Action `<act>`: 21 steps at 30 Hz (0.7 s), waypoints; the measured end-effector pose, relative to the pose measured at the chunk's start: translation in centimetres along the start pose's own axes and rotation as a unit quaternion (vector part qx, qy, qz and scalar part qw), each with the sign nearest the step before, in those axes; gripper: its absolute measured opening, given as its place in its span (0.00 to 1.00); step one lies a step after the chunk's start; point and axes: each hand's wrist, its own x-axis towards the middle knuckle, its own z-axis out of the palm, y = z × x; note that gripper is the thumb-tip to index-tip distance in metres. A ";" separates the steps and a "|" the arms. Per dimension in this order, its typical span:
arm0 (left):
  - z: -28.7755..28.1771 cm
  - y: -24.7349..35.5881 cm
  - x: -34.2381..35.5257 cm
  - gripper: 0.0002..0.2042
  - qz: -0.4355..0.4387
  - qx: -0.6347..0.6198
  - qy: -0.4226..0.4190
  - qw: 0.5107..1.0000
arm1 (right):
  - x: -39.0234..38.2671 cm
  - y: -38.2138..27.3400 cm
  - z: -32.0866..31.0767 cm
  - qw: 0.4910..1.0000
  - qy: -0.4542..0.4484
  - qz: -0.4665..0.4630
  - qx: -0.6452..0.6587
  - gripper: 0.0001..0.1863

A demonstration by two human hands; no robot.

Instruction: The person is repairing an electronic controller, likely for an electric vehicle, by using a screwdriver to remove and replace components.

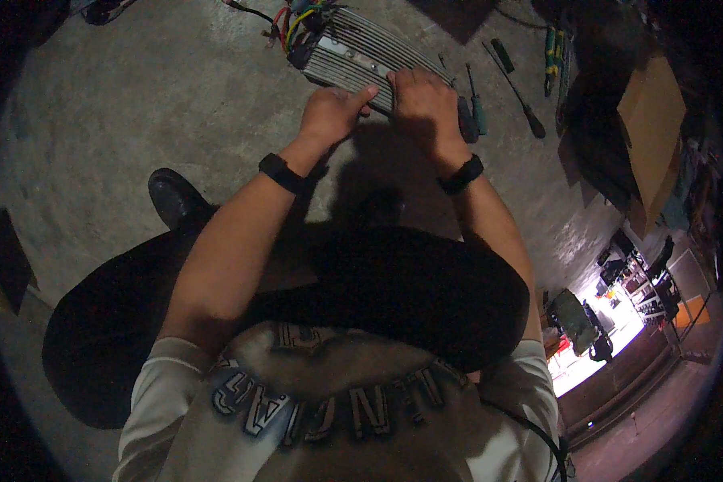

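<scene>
A long silver finned metal case (pixel 361 40) lies at the top of the view, with a bundle of red, yellow, green and black wires (pixel 293 24) at its left end. My left hand (pixel 333 116) grips the case's near edge, thumb on the fins. My right hand (pixel 424 104) holds it farther right, fingers curled over the top; the parts under the fingers are hidden. Just right of that hand lie screwdrivers with dark and teal handles (pixel 477 114).
A long screwdriver (pixel 530 116), green-and-yellow pliers (pixel 551 60) and a cardboard piece (pixel 651 120) lie rightward on the concrete floor (pixel 96 120). My legs and dark shoe (pixel 177 197) are below. A dark flat piece (pixel 4 257) sits far left; a bright cluttered area (pixel 610 305) shows lower right.
</scene>
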 end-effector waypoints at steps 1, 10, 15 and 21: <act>-0.1 0.1 0.1 0.29 -0.002 0.001 0.001 1.000 | 0.1 -0.1 0.0 1.000 -0.015 0.011 -0.014 0.12; -0.2 0.0 -0.5 0.30 0.062 0.056 0.011 0.996 | -0.5 -0.4 -0.3 0.996 -0.025 0.080 0.007 0.19; -0.3 -1.2 -0.4 0.28 0.197 0.112 0.053 0.973 | -1.3 -0.2 -1.8 0.998 -0.044 0.053 0.009 0.18; -0.2 -0.9 -0.4 0.29 0.153 0.076 0.033 0.985 | -0.9 0.6 -3.0 0.999 -0.041 -0.029 0.010 0.11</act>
